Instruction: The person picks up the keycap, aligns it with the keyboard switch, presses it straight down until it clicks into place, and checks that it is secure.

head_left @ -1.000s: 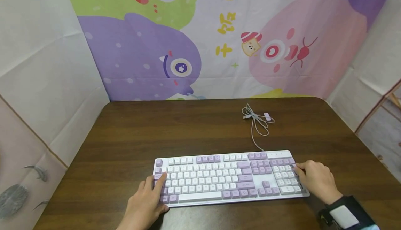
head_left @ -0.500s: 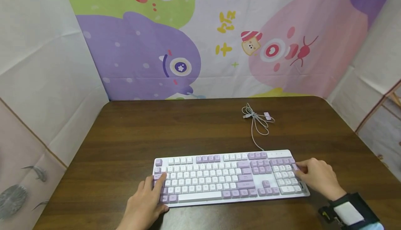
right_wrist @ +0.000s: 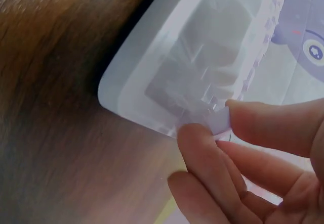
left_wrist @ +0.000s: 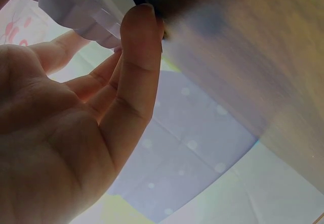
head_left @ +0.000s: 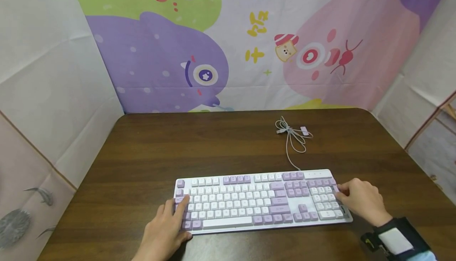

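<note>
A white and purple keyboard point(head_left: 249, 201) lies on the dark wooden table point(head_left: 213, 146) near its front edge. My left hand point(head_left: 176, 213) rests on the keyboard's left end, with straight fingers laid over the keys and the thumb point(left_wrist: 139, 57) against the front edge. My right hand point(head_left: 343, 193) is at the keyboard's right end point(right_wrist: 202, 47). Its thumb and fingertips pinch a small pale purple keycap point(right_wrist: 218, 123) at the outer column of the number pad point(head_left: 336, 189). Whether the keycap is still seated I cannot tell.
The keyboard's grey cable point(head_left: 293, 136) runs back from its rear edge and lies coiled on the table behind. A colourful cartoon cloth point(head_left: 228, 43) hangs as the back wall, with white sheets at both sides. A black band with a white patch point(head_left: 395, 241) sits on my right wrist.
</note>
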Demonstrator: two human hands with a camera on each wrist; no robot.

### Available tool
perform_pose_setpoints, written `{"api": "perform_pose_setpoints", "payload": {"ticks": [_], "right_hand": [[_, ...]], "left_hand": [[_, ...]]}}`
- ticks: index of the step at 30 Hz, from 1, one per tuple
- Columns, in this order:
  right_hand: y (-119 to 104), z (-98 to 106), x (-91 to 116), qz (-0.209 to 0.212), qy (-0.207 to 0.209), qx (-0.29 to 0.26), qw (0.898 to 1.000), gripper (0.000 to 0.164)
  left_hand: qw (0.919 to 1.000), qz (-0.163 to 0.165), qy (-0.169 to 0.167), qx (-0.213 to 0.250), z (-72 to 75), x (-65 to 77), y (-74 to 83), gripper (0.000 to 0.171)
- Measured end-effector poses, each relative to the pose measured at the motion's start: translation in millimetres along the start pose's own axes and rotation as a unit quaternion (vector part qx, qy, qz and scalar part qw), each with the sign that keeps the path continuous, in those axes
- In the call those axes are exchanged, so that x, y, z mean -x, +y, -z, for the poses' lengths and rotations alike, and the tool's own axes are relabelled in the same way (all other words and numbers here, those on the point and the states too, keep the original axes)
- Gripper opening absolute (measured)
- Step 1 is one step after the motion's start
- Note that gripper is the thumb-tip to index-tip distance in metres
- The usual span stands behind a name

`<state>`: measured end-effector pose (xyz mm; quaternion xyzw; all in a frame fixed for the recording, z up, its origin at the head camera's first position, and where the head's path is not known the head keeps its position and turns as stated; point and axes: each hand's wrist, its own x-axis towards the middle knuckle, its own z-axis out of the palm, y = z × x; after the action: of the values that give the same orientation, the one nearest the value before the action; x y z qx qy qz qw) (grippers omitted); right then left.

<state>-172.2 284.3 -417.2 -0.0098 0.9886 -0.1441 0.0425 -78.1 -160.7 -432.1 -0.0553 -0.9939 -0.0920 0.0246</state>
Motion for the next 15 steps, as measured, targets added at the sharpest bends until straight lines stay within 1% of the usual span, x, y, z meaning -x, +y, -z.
{"api": "perform_pose_setpoints", "payload": {"ticks": [4, 6, 10, 15], "right_hand": [[1, 2, -2, -0.009, 0.000, -0.001, 1.000, 0.033], [1, 4, -4, -0.007, -0.003, 0.004, 1.000, 0.030], [-1, 8, -12, 0.000, -0.023, 0.016, 1.000, 0.023], [-1, 13, -19, -0.001, -0.051, 0.019, 0.998, 0.019]], "left_hand": [[1.0000, -0.001, 0.001, -0.001, -0.3, -0.4, 0.1, 0.083], [1.0000, -0.001, 0.004, -0.001, -0.4, -0.2, -0.1, 0.083], [0.9999, -0.002, 0.010, -0.001, -0.8, 0.4, -0.4, 0.083], [1.0000, 0.000, 0.005, -0.002, -0.6, 0.3, 0.1, 0.083]]}}
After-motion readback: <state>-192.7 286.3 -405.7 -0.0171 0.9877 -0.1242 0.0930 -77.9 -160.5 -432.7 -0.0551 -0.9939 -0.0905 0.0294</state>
